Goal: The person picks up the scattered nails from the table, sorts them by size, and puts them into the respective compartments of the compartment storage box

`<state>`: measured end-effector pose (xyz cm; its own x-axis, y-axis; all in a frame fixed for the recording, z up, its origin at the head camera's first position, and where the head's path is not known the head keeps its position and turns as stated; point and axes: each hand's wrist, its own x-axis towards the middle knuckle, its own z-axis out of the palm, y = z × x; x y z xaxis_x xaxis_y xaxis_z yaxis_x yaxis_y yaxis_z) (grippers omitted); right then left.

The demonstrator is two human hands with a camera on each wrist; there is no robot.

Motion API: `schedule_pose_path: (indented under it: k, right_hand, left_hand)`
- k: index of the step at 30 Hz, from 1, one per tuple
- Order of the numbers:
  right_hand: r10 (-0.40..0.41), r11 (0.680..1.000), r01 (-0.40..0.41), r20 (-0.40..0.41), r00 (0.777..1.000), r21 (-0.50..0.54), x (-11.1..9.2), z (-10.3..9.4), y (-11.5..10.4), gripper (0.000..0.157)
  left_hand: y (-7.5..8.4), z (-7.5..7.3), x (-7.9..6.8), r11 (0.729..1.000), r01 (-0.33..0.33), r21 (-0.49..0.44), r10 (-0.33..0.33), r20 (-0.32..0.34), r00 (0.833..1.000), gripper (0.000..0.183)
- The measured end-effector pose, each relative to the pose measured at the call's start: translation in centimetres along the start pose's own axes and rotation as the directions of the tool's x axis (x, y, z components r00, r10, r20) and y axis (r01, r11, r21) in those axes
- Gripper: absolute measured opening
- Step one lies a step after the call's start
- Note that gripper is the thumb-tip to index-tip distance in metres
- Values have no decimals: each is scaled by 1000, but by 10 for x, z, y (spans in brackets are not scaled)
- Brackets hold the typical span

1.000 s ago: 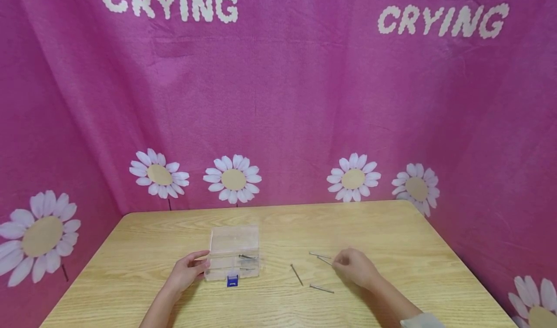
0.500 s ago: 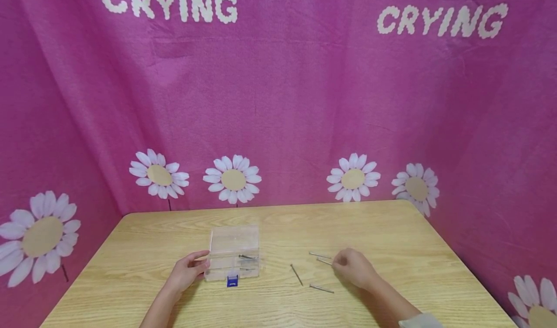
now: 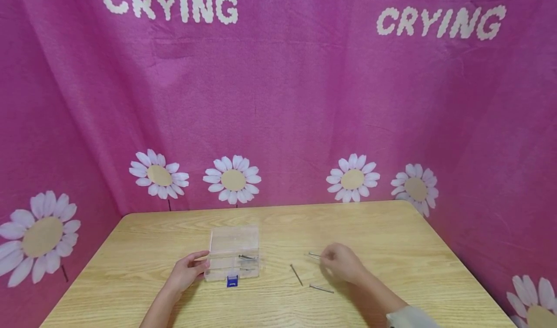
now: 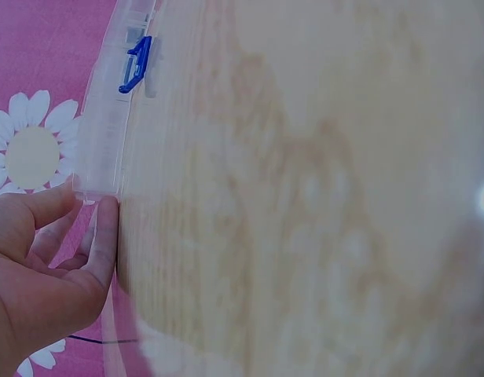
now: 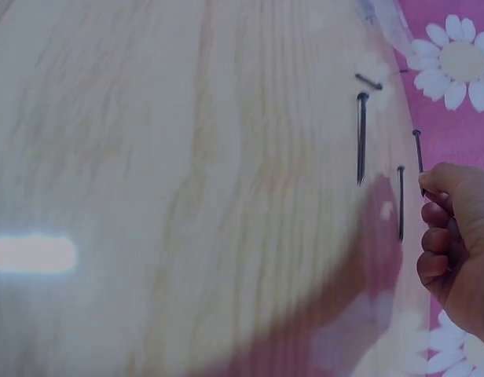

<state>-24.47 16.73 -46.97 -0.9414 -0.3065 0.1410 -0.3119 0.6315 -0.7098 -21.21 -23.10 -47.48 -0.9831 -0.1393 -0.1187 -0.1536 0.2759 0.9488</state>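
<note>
A clear plastic box (image 3: 216, 273) stands on the table with its lid (image 3: 235, 237) raised at the back and a blue latch (image 3: 232, 281) at the front. Dark nails (image 3: 246, 257) lie in its right-hand compartments. My left hand (image 3: 185, 272) rests its fingertips against the box's left end wall, the other fingers loosely bent. To the right, my right hand (image 3: 344, 262) pinches a nail (image 5: 417, 145) by one end between thumb and index finger. Another nail (image 5: 401, 203) lies just beside these fingers. Two more, a slanted nail (image 3: 296, 275) and a nearer nail (image 3: 321, 288), lie between box and hand.
The wood-grain table (image 3: 270, 308) has rounded back corners. A pink cloth (image 3: 278, 125) with daisies and lettering hangs behind it and along both sides.
My right hand has shifted left and slightly back, and the nail by its fingertips has moved left with it. My left hand and the box have stayed in place.
</note>
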Motion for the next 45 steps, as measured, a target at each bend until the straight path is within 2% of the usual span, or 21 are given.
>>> schedule_pose_path:
  k: [4, 7, 14, 20, 30, 35, 45]
  right_hand:
    - [-2, 1000, 2, -1, 1000, 0, 7, 7, -13, 6]
    - [-36, 999, 36, 2, 999, 2, 12, 12, -24, 7]
    - [-58, 995, 53, 57, 997, 89, 21, 25, -48, 9]
    - [-113, 993, 116, 79, 990, -22, 30, 38, -64, 10]
    - [-215, 975, 221, 112, 970, -39, 39, 61, -88, 10]
    - [-269, 962, 272, 113, 957, -14, 44, 73, -100, 9]
    - [-232, 973, 227, 146, 962, 53, 48, 91, -121, 9]
  left_hand:
    - [1, 1, 0, 1000, -1, -4, 1, 6, 1000, 40]
    - [0, 1, 0, 1000, -1, 5, 1, 7, 1000, 41]
    - [0, 1, 0, 1000, 8, -2, -8, 4, 1000, 41]
    - [1, 1, 0, 1000, 7, -14, -7, 2, 1000, 41]
    - [-1, 2, 0, 1000, 7, 4, -7, -15, 1000, 40]
    - [-1, 1, 2, 1000, 17, 12, -17, -16, 1000, 40]
    - [-2, 0, 2, 1000, 7, -8, -7, -14, 1000, 40]
